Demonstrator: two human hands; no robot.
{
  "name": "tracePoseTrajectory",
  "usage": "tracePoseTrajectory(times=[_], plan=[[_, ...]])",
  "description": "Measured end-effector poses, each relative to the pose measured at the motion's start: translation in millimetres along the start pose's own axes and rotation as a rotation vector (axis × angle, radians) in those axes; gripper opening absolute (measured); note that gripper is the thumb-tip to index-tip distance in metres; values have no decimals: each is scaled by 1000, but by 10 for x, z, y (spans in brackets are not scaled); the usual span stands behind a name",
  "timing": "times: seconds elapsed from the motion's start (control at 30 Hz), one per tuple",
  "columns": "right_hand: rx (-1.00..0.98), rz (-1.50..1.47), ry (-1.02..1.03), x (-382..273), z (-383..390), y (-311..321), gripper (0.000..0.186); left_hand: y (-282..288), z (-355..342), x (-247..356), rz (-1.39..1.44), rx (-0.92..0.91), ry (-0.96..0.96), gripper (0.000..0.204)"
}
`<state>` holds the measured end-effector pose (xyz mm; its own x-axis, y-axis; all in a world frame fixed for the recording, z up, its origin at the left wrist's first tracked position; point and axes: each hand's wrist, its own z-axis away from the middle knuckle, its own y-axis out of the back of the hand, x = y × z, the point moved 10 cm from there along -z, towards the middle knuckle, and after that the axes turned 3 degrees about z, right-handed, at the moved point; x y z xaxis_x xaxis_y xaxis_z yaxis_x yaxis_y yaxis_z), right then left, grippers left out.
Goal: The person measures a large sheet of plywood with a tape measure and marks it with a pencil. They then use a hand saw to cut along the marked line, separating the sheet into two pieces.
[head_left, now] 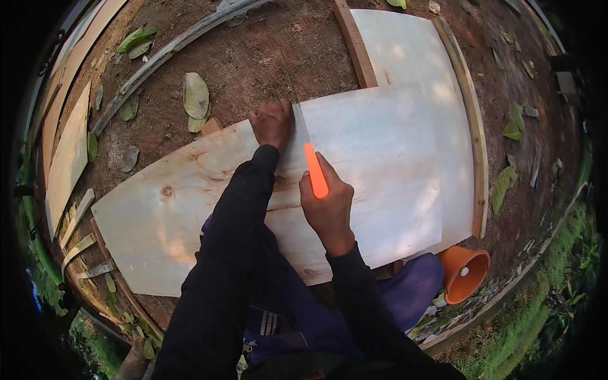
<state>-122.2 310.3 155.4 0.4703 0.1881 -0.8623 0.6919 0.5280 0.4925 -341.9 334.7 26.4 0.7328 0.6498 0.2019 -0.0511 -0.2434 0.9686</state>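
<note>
A pale plywood sheet (373,190) lies across my lap area and over a second sheet (405,50) at the right. My left hand (272,123) is closed on the far edge of the upper sheet, its fingers curled beside a hand saw's thin blade (297,114). My right hand (326,206) grips the saw's orange handle (315,171). The blade runs forward across that far edge, just right of my left knuckles, and out over the dirt. Part of the blade's underside and my left fingertips are hidden.
Wooden battens (459,76) edge the right sheet. An orange bucket (459,291) sits lower right. A long curved-looking beam (158,60) and plywood offcuts (66,152) lie at left on brown dirt (272,50) with scattered leaves (195,95). Grass (532,323) borders the lower right.
</note>
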Motion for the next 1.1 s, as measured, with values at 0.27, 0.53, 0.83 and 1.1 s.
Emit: tracePoseTrajectory(times=[0.27,0.53,0.83,1.1], plan=[[65,-54,65,37,647,289,50,-31,-3,-14,-103,-28,-6,21],[68,-10,59,-119,830,427,48,-62,59,-110,28,-34,51,23],[57,-83,-48,52,98,115,41,-82,-47,-75,43,-86,54,24],[-13,-63,-82,197,-174,46,39,-71,-37,34,-27,-57,-2,19]])
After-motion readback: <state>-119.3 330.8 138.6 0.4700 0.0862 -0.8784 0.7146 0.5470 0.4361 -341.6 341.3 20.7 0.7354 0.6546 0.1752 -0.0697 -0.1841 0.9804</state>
